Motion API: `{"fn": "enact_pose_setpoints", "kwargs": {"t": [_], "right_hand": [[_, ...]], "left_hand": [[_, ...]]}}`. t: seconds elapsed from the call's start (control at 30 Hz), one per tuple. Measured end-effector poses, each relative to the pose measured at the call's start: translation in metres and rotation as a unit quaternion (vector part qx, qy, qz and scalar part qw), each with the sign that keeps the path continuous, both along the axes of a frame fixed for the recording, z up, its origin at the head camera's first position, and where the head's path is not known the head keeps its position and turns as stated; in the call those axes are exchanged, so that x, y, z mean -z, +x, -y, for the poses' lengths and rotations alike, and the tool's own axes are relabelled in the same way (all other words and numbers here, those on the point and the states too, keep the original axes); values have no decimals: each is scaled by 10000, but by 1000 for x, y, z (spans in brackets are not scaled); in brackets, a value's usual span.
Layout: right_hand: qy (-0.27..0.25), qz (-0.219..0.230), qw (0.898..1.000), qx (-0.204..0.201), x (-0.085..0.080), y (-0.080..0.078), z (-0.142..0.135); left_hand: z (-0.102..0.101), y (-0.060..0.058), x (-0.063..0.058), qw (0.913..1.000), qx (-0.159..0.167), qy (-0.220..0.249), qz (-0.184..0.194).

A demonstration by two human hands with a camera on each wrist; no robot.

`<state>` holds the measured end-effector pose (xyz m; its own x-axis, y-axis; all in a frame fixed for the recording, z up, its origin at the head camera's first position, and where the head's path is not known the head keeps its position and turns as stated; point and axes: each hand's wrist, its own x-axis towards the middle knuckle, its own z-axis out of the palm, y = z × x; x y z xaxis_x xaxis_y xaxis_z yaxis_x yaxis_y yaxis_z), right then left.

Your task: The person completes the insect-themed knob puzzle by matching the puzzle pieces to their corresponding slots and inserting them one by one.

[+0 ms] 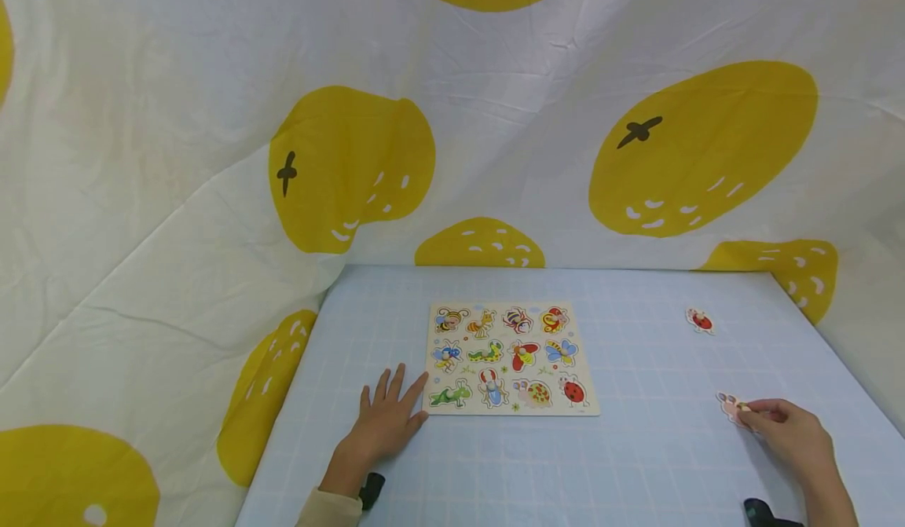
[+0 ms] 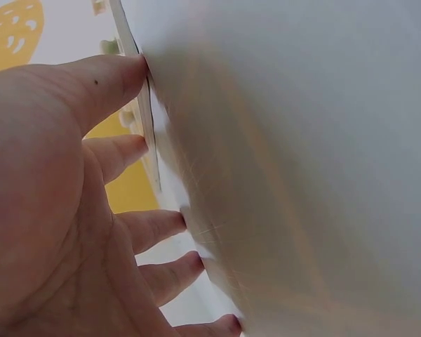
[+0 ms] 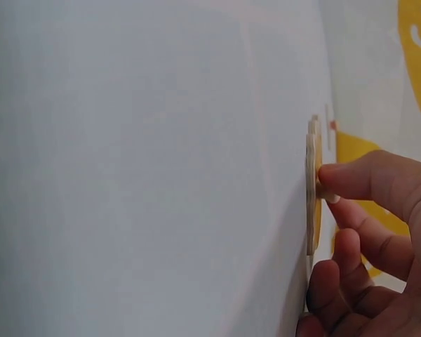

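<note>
A wooden puzzle board (image 1: 512,415) with rows of colourful bugs lies flat on the table. Fingers spread, my left hand (image 1: 387,417) rests on the table at the board's left side; its thumb and index finger touch the board's edge, as the left wrist view also shows. Off to the right, my right hand (image 1: 795,437) pinches a pinkish snail puzzle piece (image 1: 729,406) by its small knob, between thumb and index finger. The right wrist view shows this piece (image 3: 311,203) edge-on, close to the table surface. The fingers partly cover it in the head view.
A red ladybug puzzle piece (image 1: 701,321) lies on the table, beyond my right hand. The pale blue checked tabletop (image 1: 636,472) ends at a white cloth (image 1: 509,142) with yellow fruit prints, which hangs behind it and along its sides.
</note>
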<state>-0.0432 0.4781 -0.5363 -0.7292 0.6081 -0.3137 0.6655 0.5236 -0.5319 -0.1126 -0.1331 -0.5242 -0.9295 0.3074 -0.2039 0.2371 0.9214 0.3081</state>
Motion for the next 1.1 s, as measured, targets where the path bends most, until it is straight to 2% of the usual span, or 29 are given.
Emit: {"fn": "enact_pose_setpoints", "kwargs": {"t": [0.27, 0.57, 0.87, 1.1], "right_hand": [[-17, -29, 10000, 30, 1, -1, 1], [86, -86, 9999, 0, -5, -2, 8], [21, -167, 9996, -209, -7, -12, 20], [188, -345, 9969, -684, -15, -21, 41]], "left_hand": [[0, 1, -1, 10000, 27, -1, 6], [0, 2, 0, 10000, 56, 20, -15], [-1, 2, -1, 10000, 36, 25, -24], [-1, 2, -3, 10000, 49, 40, -1]]}}
